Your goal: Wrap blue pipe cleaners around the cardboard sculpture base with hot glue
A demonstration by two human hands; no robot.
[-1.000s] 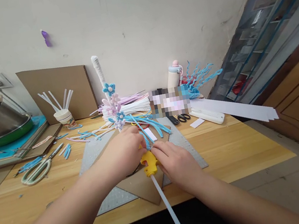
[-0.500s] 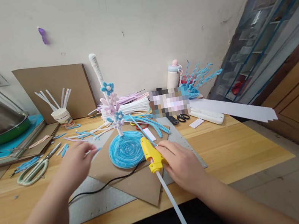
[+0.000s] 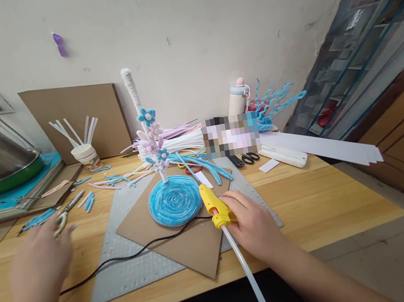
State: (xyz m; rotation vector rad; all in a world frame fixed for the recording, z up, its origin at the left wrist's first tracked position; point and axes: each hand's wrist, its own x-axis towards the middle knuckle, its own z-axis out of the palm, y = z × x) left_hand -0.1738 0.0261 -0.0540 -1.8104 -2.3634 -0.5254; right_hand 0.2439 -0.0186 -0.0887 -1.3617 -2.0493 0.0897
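In my right hand [image 3: 253, 220] is a yellow hot glue gun [image 3: 214, 205], with a long translucent glue stick [image 3: 249, 273] out of its back. Its nozzle points away from me, beside a round base of coiled blue pipe cleaner [image 3: 175, 201]. From that base rises a white wrapped stem [image 3: 132, 90] with blue and pink fuzzy flowers [image 3: 147, 116] on it. My left hand [image 3: 43, 257], smeared by motion, is over the left of the table and partly covers green-handled scissors [image 3: 62, 222]. Whether it touches them or holds anything is unclear.
Brown cardboard [image 3: 188, 252] lies on a grey mat [image 3: 130, 278], crossed by a black cord [image 3: 134, 252]. Cut blue pieces [image 3: 89, 202] lie at left, near a paper cup [image 3: 86, 156] of white sticks. Black scissors [image 3: 250, 158] and a bottle [image 3: 237, 100] are at right.
My left hand has moved left and nearer me, from beside the blue base to the scissors. The small blue piece at its fingertips no longer shows. The glue gun has shifted slightly right.
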